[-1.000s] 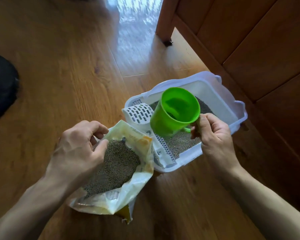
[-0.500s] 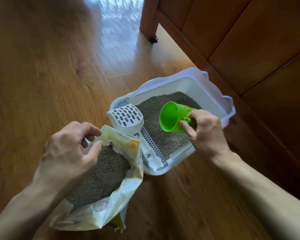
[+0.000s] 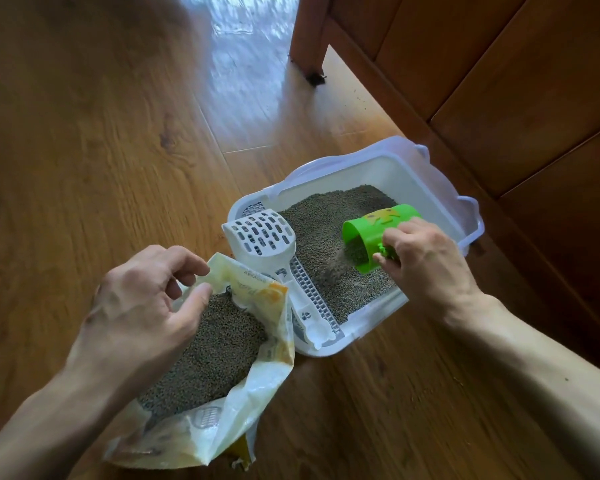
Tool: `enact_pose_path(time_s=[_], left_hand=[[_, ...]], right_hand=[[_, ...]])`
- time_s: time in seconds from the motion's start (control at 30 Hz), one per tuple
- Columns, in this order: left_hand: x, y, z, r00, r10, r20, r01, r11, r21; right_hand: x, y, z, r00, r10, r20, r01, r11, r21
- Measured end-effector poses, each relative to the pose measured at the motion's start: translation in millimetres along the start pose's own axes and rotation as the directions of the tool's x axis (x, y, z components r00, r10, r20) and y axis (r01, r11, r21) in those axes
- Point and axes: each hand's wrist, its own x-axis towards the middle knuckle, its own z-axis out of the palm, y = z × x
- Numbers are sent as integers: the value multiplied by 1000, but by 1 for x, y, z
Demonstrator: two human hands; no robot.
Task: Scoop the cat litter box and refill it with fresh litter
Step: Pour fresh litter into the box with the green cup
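Litter box (image 3: 430, 188), white plastic, sits on the wood floor (image 3: 101, 133) right next to a wooden cabinet (image 3: 499, 81), with grey litter (image 3: 326, 216) covering its bottom. Right hand (image 3: 426, 261) has its fingers curled round the handle of a green cup (image 3: 374, 230), tipped on its side so pellets spill out into the box. White slotted scoop (image 3: 260, 237) rests on the box's left edge. Left hand (image 3: 142, 306) pinches the rim of the open litter bag (image 3: 222, 410), just left of the box.

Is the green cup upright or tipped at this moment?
Tipped. The green cup lies on its side over the litter box, mouth facing left and downward, and litter grains are pouring out. The right hand holds its handle.
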Motion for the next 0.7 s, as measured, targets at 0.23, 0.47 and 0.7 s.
enact_pose_path(time_s=[0.23, 0.47, 0.7], left_hand=[[-2, 0, 0, 1000, -14, -4, 14, 1000, -7], [-3, 1, 0, 1000, -19, -3, 19, 1000, -2], [-5, 0, -2, 1000, -15, 0, 15, 1000, -5]], right_hand=[[5, 1, -11, 995, -82, 57, 84, 996, -29], [-3, -4, -11, 999, -34, 28, 33, 999, 19], [-9, 0, -8, 1000, 5, 29, -5, 1000, 5]])
